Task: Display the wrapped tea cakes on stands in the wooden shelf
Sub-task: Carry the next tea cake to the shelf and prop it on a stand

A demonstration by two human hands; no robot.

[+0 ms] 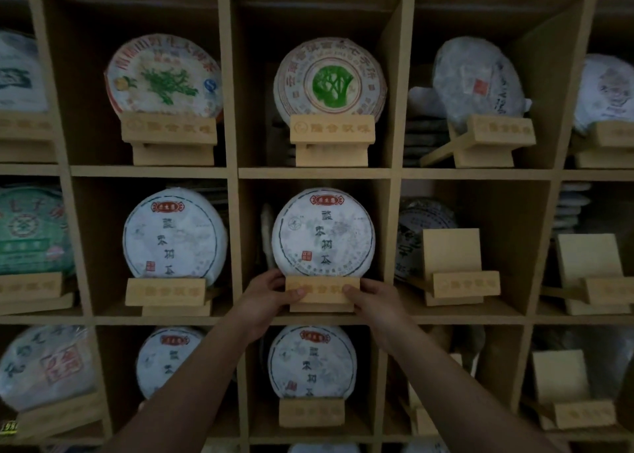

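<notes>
A round tea cake in white wrapping with dark characters stands upright on a wooden stand in the middle cubby of the wooden shelf. My left hand grips the stand's left end, thumb across its front plate. Gripping the right end is my right hand, its thumb also on the front. Both forearms reach up from below. Another wrapped cake stands on edge behind, at the cubby's left.
Neighbouring cubbies hold wrapped cakes on stands: left, below, above. Bare stands sit in the right cubby, far right and lower right. Stacked cakes lie behind the upper-right stand.
</notes>
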